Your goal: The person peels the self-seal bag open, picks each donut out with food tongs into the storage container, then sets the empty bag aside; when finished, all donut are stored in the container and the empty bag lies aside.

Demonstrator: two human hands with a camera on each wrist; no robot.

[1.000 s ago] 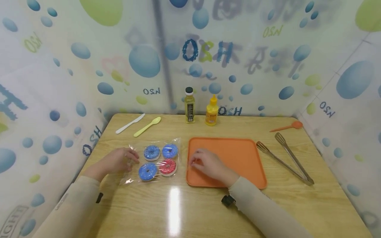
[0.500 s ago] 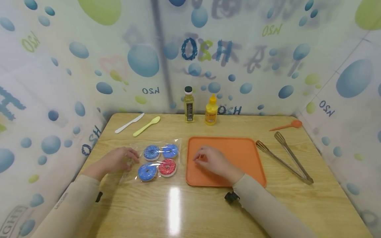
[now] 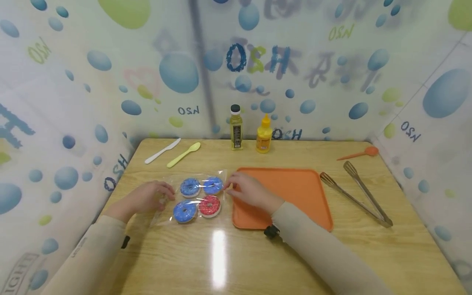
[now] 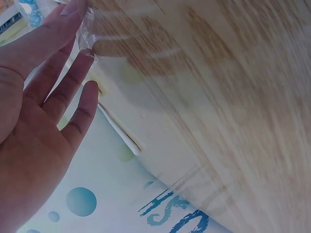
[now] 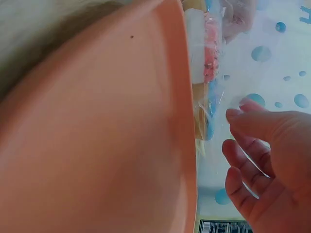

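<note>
A clear plastic bag (image 3: 193, 175) lies on the table with three blue-topped donuts (image 3: 184, 211) and one red-topped donut (image 3: 209, 206) inside. At its left edge my left hand (image 3: 149, 197) pinches the film between thumb and fingers; the left wrist view shows the crumpled plastic (image 4: 87, 34) at the fingertips. My right hand (image 3: 252, 190) hovers over the left side of an orange tray (image 3: 291, 196), its fingertips by the bag's right edge. In the right wrist view the right hand's thumb and fingers (image 5: 243, 158) are loosely bent, apart from the bag, with nothing between them.
A white knife (image 3: 162, 151) and a yellow spoon (image 3: 183, 155) lie at the back left. An oil bottle (image 3: 236, 129) and a yellow squeeze bottle (image 3: 264, 136) stand by the wall. Metal tongs (image 3: 363, 196) and an orange spoon (image 3: 359, 153) lie right of the tray.
My right hand has moved left from over the tray to the bag's right edge. The left hand has kept its place at the bag's left edge.
</note>
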